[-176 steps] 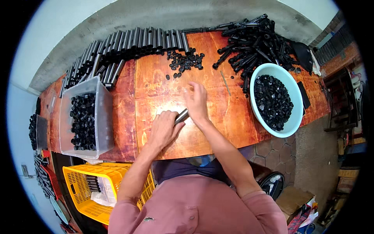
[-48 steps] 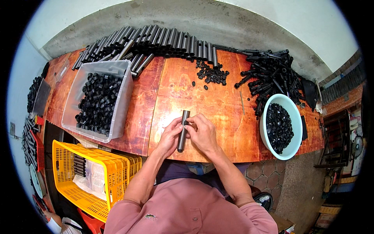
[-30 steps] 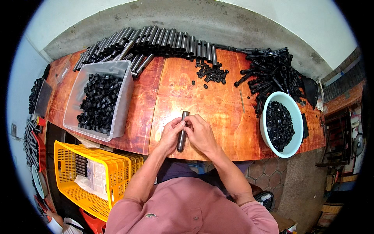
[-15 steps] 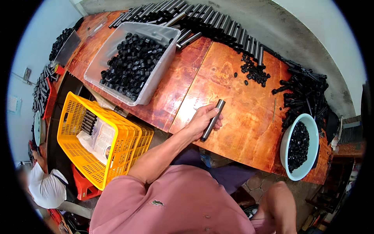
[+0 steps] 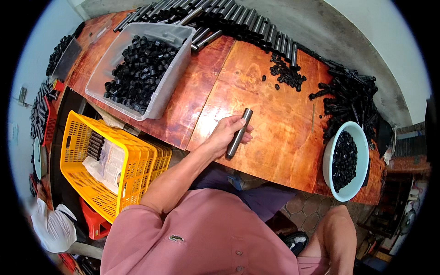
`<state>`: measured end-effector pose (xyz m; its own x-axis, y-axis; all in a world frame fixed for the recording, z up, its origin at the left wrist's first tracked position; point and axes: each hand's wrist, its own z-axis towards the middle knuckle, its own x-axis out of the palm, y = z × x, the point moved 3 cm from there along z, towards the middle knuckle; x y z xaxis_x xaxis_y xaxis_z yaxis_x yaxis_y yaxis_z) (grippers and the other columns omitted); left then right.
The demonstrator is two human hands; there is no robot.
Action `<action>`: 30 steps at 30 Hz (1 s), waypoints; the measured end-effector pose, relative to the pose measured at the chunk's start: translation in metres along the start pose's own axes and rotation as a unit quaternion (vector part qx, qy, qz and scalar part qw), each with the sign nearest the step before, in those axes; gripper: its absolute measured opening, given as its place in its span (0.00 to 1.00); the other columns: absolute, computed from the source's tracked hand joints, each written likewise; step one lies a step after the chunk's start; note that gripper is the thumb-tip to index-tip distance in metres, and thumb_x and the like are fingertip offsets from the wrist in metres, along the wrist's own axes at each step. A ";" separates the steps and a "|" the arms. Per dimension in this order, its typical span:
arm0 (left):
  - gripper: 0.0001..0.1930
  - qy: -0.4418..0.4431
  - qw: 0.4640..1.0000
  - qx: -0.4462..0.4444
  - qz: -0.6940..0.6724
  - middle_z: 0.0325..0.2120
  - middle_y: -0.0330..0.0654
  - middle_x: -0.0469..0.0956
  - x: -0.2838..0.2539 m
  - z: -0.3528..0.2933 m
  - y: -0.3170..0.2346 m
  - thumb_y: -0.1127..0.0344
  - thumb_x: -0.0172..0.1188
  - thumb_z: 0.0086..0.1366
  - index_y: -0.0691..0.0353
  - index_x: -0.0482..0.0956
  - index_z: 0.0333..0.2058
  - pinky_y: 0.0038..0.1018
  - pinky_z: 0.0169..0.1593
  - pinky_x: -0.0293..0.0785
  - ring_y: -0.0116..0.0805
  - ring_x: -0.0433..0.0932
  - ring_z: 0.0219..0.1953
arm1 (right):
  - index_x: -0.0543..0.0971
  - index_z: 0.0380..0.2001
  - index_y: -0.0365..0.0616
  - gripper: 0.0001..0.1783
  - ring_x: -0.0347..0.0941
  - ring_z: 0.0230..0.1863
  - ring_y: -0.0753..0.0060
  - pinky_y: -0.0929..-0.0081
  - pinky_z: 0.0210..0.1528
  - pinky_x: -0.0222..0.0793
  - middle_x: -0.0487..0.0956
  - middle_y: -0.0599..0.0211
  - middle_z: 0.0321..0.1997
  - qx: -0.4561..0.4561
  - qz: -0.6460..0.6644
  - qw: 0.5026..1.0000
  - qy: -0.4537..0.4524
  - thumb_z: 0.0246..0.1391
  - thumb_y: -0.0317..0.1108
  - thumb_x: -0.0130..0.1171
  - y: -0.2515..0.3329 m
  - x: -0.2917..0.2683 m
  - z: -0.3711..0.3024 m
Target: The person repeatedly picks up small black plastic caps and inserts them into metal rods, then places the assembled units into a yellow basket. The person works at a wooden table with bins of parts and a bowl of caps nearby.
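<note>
My left hand [image 5: 226, 137] is closed around a grey metal tube [image 5: 239, 133] with a dark lower end. It holds the tube tilted above the near part of the wooden table [image 5: 270, 137], thumb along the upper part. My right arm [image 5: 337, 238] bends at the elbow at the lower right, and its hand is outside the picture. To the left of the held tube stands a translucent plastic bin [image 5: 169, 91] with many black caps [image 5: 142, 68] inside. At the right table edge sits a pale blue basin [image 5: 363, 169] holding small black parts [image 5: 344, 160].
A long row of metal tubes [image 5: 250, 18] lines the back. Small black pieces [image 5: 286, 73] lie before it; black rod-like parts [image 5: 350, 94] are heaped at far right. Left of me stands a yellow crate [image 5: 137, 160] containing tubes and paper. A person in white [image 5: 52, 229] is at far left.
The whole view has shifted, so the table and its things sit slightly further left and up. My left hand keeps its hold on the tube. The right elbow shows more fully.
</note>
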<state>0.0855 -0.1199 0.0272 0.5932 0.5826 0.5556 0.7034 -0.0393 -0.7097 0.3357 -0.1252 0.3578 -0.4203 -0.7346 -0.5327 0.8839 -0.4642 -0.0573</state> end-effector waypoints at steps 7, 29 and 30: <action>0.15 0.042 0.999 -0.004 -0.002 0.40 0.47 0.81 0.003 0.000 0.000 0.62 0.53 0.75 0.67 0.74 0.52 0.28 0.40 0.84 0.34 0.84 0.35 | 0.79 0.36 0.35 0.06 0.74 0.34 0.71 0.71 0.41 0.67 0.79 0.61 0.36 0.019 -0.024 1.000 -0.003 0.53 0.22 0.60 0.002 -0.006 -0.008; 0.16 0.129 0.988 -0.088 -0.021 0.33 0.44 0.79 0.030 -0.041 0.036 0.56 0.47 0.77 0.64 0.72 0.46 0.27 0.38 0.81 0.34 0.83 0.33 | 0.82 0.36 0.33 0.11 0.74 0.31 0.76 0.74 0.33 0.71 0.77 0.64 0.33 0.764 0.084 0.632 -0.097 0.57 0.32 0.64 -0.143 0.103 -0.274; 0.16 0.123 0.987 -0.098 -0.022 0.32 0.44 0.79 0.030 -0.042 0.034 0.56 0.47 0.77 0.64 0.72 0.46 0.27 0.37 0.81 0.34 0.83 0.33 | 0.82 0.36 0.33 0.10 0.74 0.30 0.77 0.75 0.32 0.71 0.77 0.64 0.32 0.765 0.094 0.628 -0.105 0.58 0.32 0.64 -0.143 0.104 -0.276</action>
<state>0.1443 -0.1380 0.0381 0.6207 0.3737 0.6892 0.7784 -0.1889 -0.5987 0.2225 0.0011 0.0779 -0.4988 -0.8216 -0.2761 -0.2423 -0.1737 0.9545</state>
